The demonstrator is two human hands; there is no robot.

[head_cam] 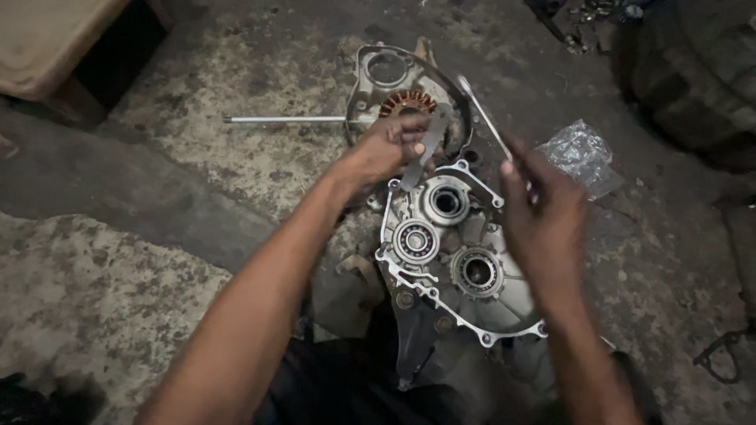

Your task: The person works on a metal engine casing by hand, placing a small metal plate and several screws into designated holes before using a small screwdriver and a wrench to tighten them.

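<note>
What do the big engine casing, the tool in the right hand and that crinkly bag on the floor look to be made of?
Engine casing: probably cast aluminium, going by its dull silver-grey, matte skin and moulded ribs. Its bearings look like brighter steel. The slim wrench in the right hand looks like polished steel, judging by its shiny glint. The bag is thin clear plastic, crumpled and see-through.

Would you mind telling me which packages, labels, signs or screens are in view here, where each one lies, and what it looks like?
Plastic bag: the only packaging, lying on the concrete floor to the right of the engine crankcase, just beyond the right hand; crumpled, clear and shiny, contents not discernible.
Labels, signs, screens: none visible.
</note>
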